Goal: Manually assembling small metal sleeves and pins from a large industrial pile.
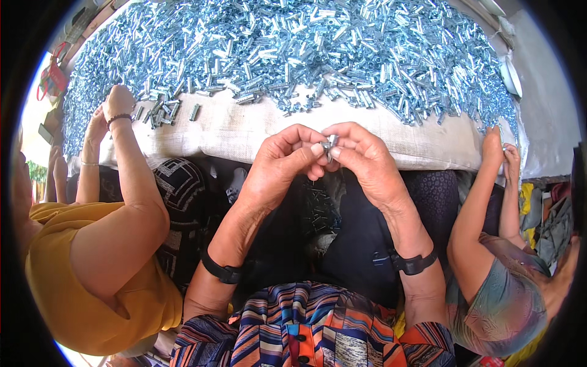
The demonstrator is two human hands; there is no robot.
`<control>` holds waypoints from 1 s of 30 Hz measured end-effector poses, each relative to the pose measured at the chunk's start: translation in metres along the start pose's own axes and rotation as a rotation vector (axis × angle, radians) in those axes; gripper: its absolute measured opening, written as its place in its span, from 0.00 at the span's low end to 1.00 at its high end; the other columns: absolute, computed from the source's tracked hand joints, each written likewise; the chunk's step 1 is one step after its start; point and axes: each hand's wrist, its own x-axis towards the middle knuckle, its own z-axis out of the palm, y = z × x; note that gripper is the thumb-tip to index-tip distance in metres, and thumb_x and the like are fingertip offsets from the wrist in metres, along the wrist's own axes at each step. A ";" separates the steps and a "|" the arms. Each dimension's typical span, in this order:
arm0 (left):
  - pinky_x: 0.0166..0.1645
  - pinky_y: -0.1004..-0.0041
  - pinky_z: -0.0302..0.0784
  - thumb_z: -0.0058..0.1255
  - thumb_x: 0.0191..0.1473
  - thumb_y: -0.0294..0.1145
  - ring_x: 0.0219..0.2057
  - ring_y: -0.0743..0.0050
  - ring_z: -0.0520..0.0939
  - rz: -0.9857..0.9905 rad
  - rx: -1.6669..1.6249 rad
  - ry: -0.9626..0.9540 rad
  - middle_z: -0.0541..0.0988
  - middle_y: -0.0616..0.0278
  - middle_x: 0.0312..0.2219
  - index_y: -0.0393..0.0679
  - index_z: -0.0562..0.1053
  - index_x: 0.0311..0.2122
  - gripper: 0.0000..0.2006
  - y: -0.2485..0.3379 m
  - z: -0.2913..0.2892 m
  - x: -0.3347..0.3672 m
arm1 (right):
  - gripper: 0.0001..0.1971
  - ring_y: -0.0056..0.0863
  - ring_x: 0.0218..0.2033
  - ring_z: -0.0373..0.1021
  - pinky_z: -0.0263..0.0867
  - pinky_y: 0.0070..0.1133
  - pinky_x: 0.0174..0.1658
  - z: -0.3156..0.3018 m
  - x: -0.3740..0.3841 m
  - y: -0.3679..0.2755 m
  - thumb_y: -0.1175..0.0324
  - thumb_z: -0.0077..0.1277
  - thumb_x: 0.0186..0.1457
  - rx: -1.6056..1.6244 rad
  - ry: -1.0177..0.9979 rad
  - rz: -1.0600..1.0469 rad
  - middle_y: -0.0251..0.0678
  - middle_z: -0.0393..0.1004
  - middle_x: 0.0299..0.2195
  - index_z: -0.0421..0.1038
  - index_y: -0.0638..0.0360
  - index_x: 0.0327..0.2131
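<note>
In front of me, at the near edge of the table, my left hand (278, 164) and my right hand (369, 164) meet fingertip to fingertip. Between them is a small shiny metal sleeve (332, 140), pinched by the thumb and fingers of both hands. Part of it is hidden behind the fingertips. Beyond my hands lies a wide heap of similar bluish metal sleeves (263, 49). It rests on a pale woven cloth (238, 125). Lower down, between my legs, several dark metal pieces (319, 205) show dimly.
A co-worker in a yellow top (104, 269) sits close on my left, hands at the heap's edge. Another person, in a patterned sleeve (501, 293), handles something small on my right. A few darker sleeves (164, 112) lie apart on the cloth at the left.
</note>
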 end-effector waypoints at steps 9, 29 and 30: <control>0.31 0.82 0.73 0.50 0.54 0.27 0.24 0.80 0.77 0.000 -0.080 0.015 0.77 0.61 0.26 0.37 0.71 0.37 0.07 0.002 0.002 -0.011 | 0.05 0.16 0.24 0.69 0.66 0.13 0.31 0.004 -0.013 0.011 0.70 0.50 0.56 0.307 0.114 -0.108 0.32 0.72 0.26 0.65 0.59 0.32; 0.25 0.84 0.65 0.61 0.44 0.27 0.22 0.86 0.71 -0.083 -0.107 -0.282 0.73 0.68 0.23 0.41 0.69 0.29 0.11 -0.015 -0.016 -0.035 | 0.07 0.19 0.19 0.67 0.63 0.19 0.26 0.005 -0.026 0.027 0.69 0.52 0.54 0.628 -0.361 0.187 0.32 0.70 0.22 0.64 0.58 0.28; 0.27 0.84 0.65 0.61 0.45 0.27 0.23 0.86 0.71 -0.078 -0.017 -0.252 0.72 0.69 0.23 0.42 0.69 0.29 0.10 -0.014 -0.018 -0.035 | 0.08 0.18 0.21 0.67 0.64 0.18 0.27 0.003 -0.026 0.026 0.68 0.53 0.54 0.526 -0.321 0.199 0.31 0.70 0.22 0.65 0.59 0.30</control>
